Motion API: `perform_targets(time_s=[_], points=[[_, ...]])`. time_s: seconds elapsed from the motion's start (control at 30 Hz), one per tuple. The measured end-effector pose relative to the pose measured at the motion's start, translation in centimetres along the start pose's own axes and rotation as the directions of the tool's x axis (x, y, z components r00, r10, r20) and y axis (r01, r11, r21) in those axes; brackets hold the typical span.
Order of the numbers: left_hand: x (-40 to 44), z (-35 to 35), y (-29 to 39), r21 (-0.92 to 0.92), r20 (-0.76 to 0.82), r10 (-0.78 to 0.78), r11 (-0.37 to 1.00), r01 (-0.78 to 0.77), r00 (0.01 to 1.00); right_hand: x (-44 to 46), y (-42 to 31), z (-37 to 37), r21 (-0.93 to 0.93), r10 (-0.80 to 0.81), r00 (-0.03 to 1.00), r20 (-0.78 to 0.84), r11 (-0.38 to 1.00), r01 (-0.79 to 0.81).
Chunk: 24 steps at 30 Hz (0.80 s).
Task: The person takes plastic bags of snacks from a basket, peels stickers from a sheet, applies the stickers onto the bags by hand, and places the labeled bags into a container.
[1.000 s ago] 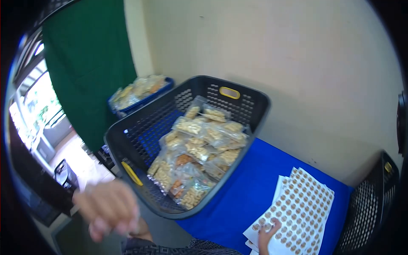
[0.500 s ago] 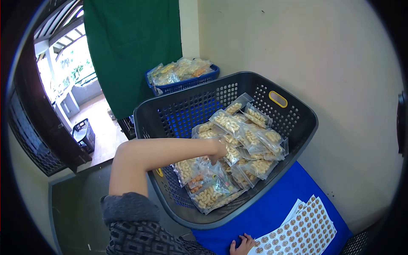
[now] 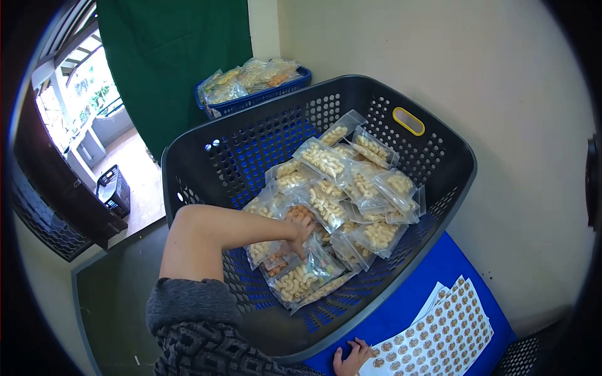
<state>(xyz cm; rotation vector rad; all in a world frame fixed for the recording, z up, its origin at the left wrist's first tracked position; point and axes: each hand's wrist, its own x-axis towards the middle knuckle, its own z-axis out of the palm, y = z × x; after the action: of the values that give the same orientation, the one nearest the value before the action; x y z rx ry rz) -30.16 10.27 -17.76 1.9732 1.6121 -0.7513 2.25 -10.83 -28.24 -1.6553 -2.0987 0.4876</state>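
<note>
My left hand reaches down into a large black basket. Its fingers are spread over clear zip bags, touching a bag of orange-brown snacks; part of that bag is hidden under the hand. Around it lie several bags of pale, curved snacks, piled toward the basket's right side. Just in front of the hand is another bag of pale snacks. Outside the basket, my right hand rests with fingers apart at the left edge of white sheets with round printed stickers.
Behind the large basket stands a smaller blue basket filled with snack bags. The sheets lie on a blue cloth. A green curtain hangs beside an open doorway, where another black basket sits on the floor.
My left hand has shifted left and toward me across the bags, and the orange-brown bag has come into sight. My right hand stays by the sheets. The view has moved slightly.
</note>
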Motion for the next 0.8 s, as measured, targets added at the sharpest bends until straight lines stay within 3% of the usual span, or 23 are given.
perform_targets(time_s=[0.07,0.13,0.17,0.2,0.27,0.3,0.37,0.43,0.47,0.5,0.53,0.57,0.63,0.67,0.7,0.8], points=[[0.4,-0.7,0.7,0.073,-0.023,0.013,0.997,-0.012,1.0,0.1,0.0,-0.2,-0.024,0.014,1.0,0.002,1.0,-0.014],[0.4,-0.3,1.4,0.36,0.12,0.102,0.923,-0.139,0.987,0.0,0.0,-0.2,0.014,-0.004,1.0,-0.009,1.0,0.004],[-0.2,0.1,1.3,0.318,-0.049,0.159,0.938,-0.136,0.986,-0.1,0.0,-0.1,0.014,0.009,1.0,-0.019,1.0,-0.009],[0.4,-0.3,1.5,0.332,-0.047,0.171,0.932,-0.146,0.984,-0.1,0.2,0.0,0.063,0.01,1.0,-0.014,0.998,-0.009],[1.9,-2.1,1.5,0.267,0.247,-0.01,0.962,-0.058,0.969,-0.1,0.2,0.0,0.118,0.032,0.999,-0.032,0.993,-0.028],[1.4,-2.9,1.3,0.437,0.118,0.17,0.876,-0.205,0.978,-0.2,0.3,-0.1,0.115,0.014,1.0,-0.021,0.993,-0.012],[0.7,-7.4,1.9,0.481,0.285,-0.041,0.87,-0.106,0.958,0.0,0.3,-0.4,0.114,0.021,0.999,-0.035,0.993,-0.017],[-3.5,-14.2,3.6,0.446,0.129,-0.131,0.893,0.061,0.983,0.0,-0.1,-0.8,0.168,-0.014,0.999,-0.029,0.986,0.019],[-5.4,-16.6,3.6,0.401,-0.084,-0.075,0.91,0.102,0.994,0.0,-0.1,-1.0,0.172,0.008,0.999,-0.038,0.985,-0.001],[-8.9,-19.8,4.8,0.268,-0.172,-0.074,0.956,0.119,0.982,0.0,-0.1,-1.0,0.218,0.003,0.998,-0.065,0.976,0.011],[-11.8,-21.7,5.1,0.232,-0.365,0.094,0.973,-0.007,0.926,0.0,0.0,-1.1,0.262,-0.003,0.996,-0.093,0.965,0.027],[-15.2,-22.7,5.8,0.246,-0.559,0.256,0.959,-0.137,0.788,0.0,0.3,-1.3,0.266,-0.036,0.996,-0.085,0.962,0.058],[-20.0,-23.4,7.9,0.174,-0.781,0.328,0.932,-0.319,0.532,0.0,2.0,-1.1,0.377,0.016,0.992,-0.126,0.926,0.034],[-21.1,-23.4,8.6,0.23,-0.841,0.407,0.866,-0.443,0.358,-0.1,2.5,-1.1,0.481,0.057,0.986,-0.154,0.876,0.025],[-22.1,-23.4,9.6,0.28,-0.857,0.452,0.813,-0.51,0.249,0.4,2.0,-2.0,0.556,0.154,0.958,-0.244,0.831,0.008],[-24.2,-23.3,13.0,0.167,-0.876,0.392,0.793,-0.586,0.281,1.7,2.3,-4.8,0.75,0.263,0.926,-0.27,0.661,0.031]])
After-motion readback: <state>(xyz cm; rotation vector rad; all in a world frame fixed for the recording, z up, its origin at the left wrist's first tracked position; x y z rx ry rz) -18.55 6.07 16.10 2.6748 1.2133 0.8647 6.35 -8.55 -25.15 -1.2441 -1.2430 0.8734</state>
